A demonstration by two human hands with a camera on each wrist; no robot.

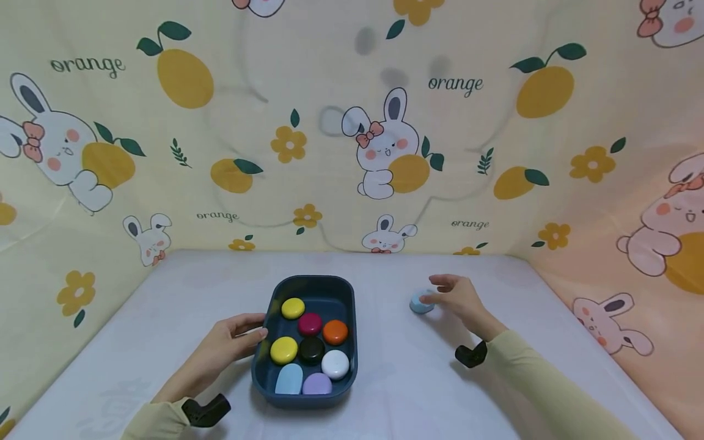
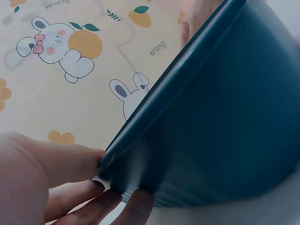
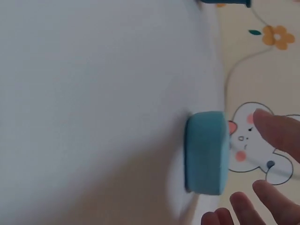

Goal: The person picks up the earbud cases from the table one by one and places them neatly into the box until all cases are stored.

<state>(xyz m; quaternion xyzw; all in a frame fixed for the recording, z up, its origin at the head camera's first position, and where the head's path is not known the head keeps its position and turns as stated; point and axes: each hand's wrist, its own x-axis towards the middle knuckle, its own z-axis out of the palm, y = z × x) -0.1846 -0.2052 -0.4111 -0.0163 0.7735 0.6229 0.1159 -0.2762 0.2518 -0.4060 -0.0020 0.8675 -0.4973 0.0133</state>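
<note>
A dark blue rectangular box (image 1: 267, 379) with rounded corners stands on the white table. My left hand (image 1: 233, 339) holds its left side, the thumb at the rim and the other fingertips against the outer wall (image 2: 211, 122). Inside lie smooth rounded pieces: yellow (image 1: 293, 308), magenta (image 1: 310, 324), orange (image 1: 335, 332), black (image 1: 311, 351), white (image 1: 335, 365), light blue arch-shaped (image 1: 289, 379) and purple (image 1: 317, 384). To the right, a thick light blue block (image 3: 205, 152) rests on the table. Around it hovers my right hand (image 1: 462, 302), thumb and fingers spread apart, with a gap visible in the right wrist view.
A second yellow piece (image 1: 284, 351) lies in the box's left part. White cloth covers the table (image 1: 385, 391). Behind and at both sides hangs a cream curtain (image 1: 330, 79) printed with rabbits and oranges. Both wrists wear a black camera mount (image 1: 471, 354).
</note>
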